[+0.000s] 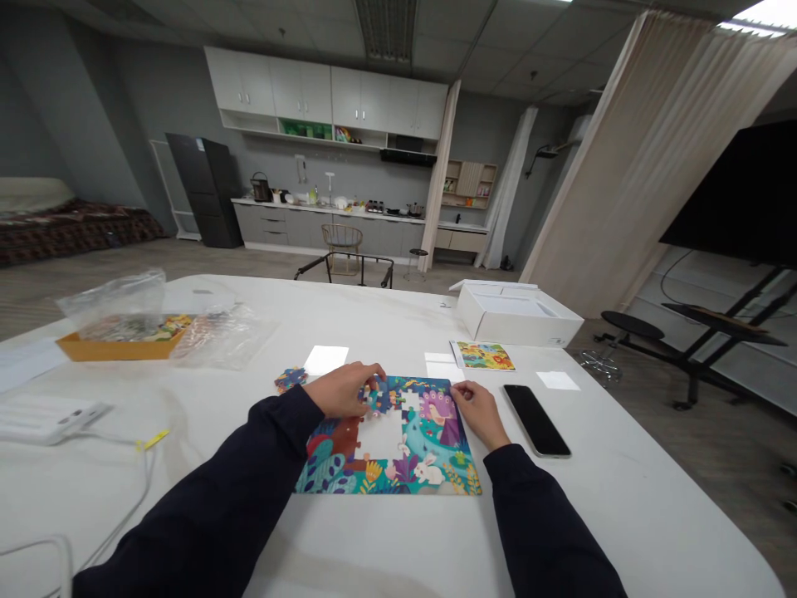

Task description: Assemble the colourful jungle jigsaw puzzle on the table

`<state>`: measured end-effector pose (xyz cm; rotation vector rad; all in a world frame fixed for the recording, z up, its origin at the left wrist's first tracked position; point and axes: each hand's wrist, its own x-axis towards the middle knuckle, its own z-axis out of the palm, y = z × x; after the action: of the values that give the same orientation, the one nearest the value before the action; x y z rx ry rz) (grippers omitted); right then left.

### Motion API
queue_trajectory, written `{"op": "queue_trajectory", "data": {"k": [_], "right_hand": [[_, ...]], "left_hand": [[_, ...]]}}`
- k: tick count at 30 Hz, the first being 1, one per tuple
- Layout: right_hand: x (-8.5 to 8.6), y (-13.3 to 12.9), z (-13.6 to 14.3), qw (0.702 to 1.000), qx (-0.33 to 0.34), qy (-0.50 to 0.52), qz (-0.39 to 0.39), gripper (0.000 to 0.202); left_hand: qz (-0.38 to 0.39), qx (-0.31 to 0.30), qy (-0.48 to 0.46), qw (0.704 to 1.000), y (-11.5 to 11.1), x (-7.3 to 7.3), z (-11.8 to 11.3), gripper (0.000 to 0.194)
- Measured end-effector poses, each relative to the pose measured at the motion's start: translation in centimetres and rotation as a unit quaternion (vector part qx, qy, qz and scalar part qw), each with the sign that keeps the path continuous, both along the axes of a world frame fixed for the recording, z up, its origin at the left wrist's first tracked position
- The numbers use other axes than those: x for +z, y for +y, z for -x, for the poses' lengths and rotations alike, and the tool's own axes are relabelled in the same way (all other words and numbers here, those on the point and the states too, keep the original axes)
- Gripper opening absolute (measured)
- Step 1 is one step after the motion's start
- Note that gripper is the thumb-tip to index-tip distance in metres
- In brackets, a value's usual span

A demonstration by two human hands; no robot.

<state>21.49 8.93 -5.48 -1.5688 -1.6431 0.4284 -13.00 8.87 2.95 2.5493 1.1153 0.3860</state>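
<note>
A colourful jigsaw puzzle (429, 448) lies flat on the white table, with a white gap in its middle and a smaller one to the upper right. My left hand (345, 389) is over the puzzle's upper left part, its thumb and fingers closed round a small puzzle piece (374, 400). At the puzzle's upper right edge rests my right hand (479, 411), fingers bent together against the border; whether anything is between them is hidden. Loose puzzle pieces (290, 379) are heaped just beyond my left wrist.
A black phone (536, 421) lies right of my right hand. Behind it are a picture card (484, 356) and a white box (516, 314). At left are an orange tray (118, 347), plastic bags (217, 336), a white device (46, 418) and its cable. A chair (345, 264) stands beyond the table.
</note>
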Motion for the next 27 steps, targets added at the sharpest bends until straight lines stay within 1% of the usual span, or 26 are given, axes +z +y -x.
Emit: {"op": "queue_trajectory", "data": {"k": [2,4,7,10,12,14,17,20,23,27], "right_hand": [[0.0,0.0,0.0,1.000,-0.003,-0.004,-0.002,0.030],[0.0,0.0,0.0,1.000,-0.004,-0.005,-0.006,0.031],[0.2,-0.1,0.1,1.000,-0.005,-0.005,-0.008,0.032],[0.3,-0.2,0.1,1.000,-0.007,-0.007,-0.004,0.034],[0.4,-0.2,0.1,1.000,-0.007,-0.008,-0.001,0.035],[0.4,-0.2,0.0,1.000,-0.005,-0.009,0.001,0.035],[0.4,-0.2,0.1,1.000,-0.005,-0.010,0.004,0.035],[0.5,-0.3,0.1,1.000,-0.006,-0.009,0.006,0.035],[0.6,-0.3,0.2,1.000,-0.004,-0.007,0.004,0.034],[0.6,-0.3,0.2,1.000,-0.003,-0.009,0.002,0.033]], "left_hand": [[0.018,0.002,0.009,1.000,-0.6,0.0,1.2,0.053],[0.017,0.003,0.013,1.000,-1.7,-0.2,1.7,0.051],[-0.006,0.003,0.012,1.000,-3.3,-0.8,1.2,0.051],[-0.024,0.020,0.010,0.999,-4.1,-1.1,0.4,0.049],[-0.026,0.032,0.010,0.999,-4.1,-1.2,0.1,0.049],[-0.022,0.036,0.005,0.999,-3.9,-1.3,0.1,0.054],[-0.006,0.024,-0.014,1.000,-3.5,-1.6,0.5,0.056],[0.019,0.005,-0.023,1.000,-3.4,-2.1,0.8,0.048],[0.037,0.004,-0.027,0.999,-3.4,-2.6,0.7,0.042],[0.032,-0.002,-0.028,0.999,-3.5,-2.8,0.4,0.041]]}}
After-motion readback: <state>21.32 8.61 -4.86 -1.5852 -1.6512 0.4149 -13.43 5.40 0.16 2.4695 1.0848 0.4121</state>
